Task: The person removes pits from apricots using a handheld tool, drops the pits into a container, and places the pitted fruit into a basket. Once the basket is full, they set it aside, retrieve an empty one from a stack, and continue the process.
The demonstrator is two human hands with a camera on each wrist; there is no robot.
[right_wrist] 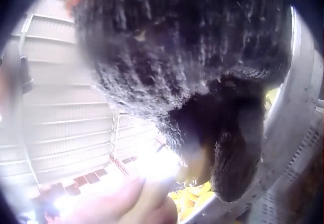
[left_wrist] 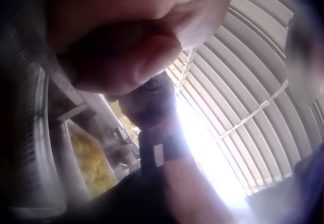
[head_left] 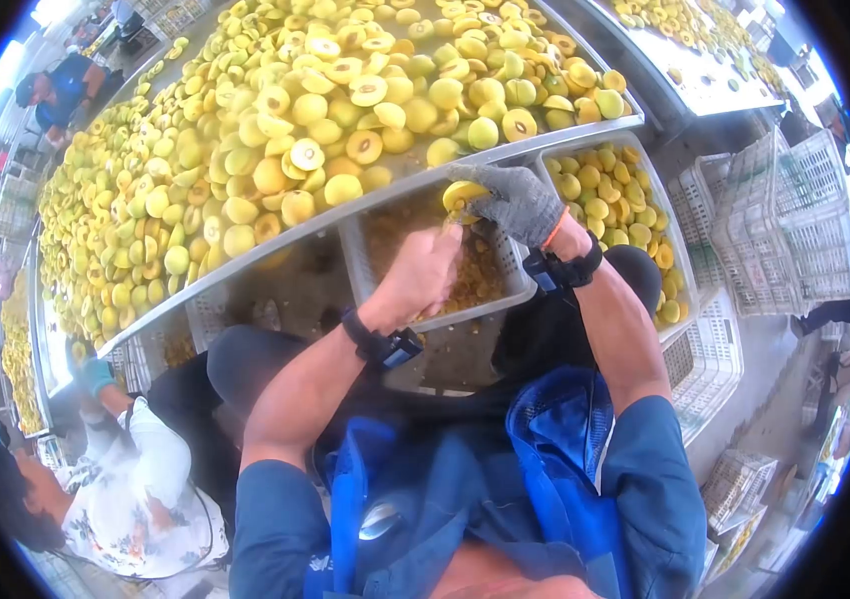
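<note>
My gloved right hand (head_left: 517, 205) grips a yellow fruit half (head_left: 462, 196) over a crate of scraps. The grey glove (right_wrist: 182, 46) fills much of the right wrist view, its fingers curled round the fruit, which is mostly shadowed. My bare left hand (head_left: 423, 272) is just below and left of the fruit, its fingertips close against it. In the left wrist view the left hand (left_wrist: 136, 36) has curled fingers; whether something thin lies inside them is hidden. The white scrap crate (head_left: 523, 290) has orange-brown bits inside.
A metal-edged table (head_left: 345, 215) heaped with halved yellow fruit spans the front. Right of the scrap crate stands a crate of fruit (head_left: 682, 205), with stacked white crates (head_left: 784, 225) beyond. At the lower left sits a person in a white patterned top (head_left: 140, 499).
</note>
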